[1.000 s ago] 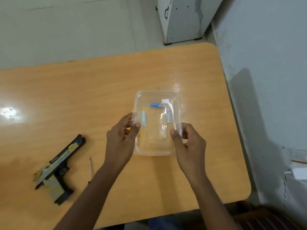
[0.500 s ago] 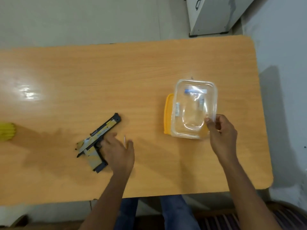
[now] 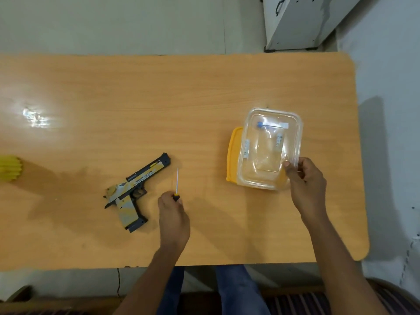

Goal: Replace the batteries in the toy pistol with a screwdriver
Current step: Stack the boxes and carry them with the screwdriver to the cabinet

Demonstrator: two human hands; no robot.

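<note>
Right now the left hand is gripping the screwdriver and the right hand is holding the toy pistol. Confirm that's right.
Not quite. The head view shows the right hand holding the near corner of the clear plastic container, not the toy pistol, which lies untouched on the table. The rest stands: the left hand is gripping the screwdriver by its handle.

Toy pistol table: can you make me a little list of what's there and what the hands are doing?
toy pistol: lying flat on the table, untouched
screwdriver: beside the pistol, handle gripped by the left hand
clear box: on a yellow lid, near corner held by the right hand
inside box: small items, too blurry to name
yellow thing: at left edge, cut off
</note>
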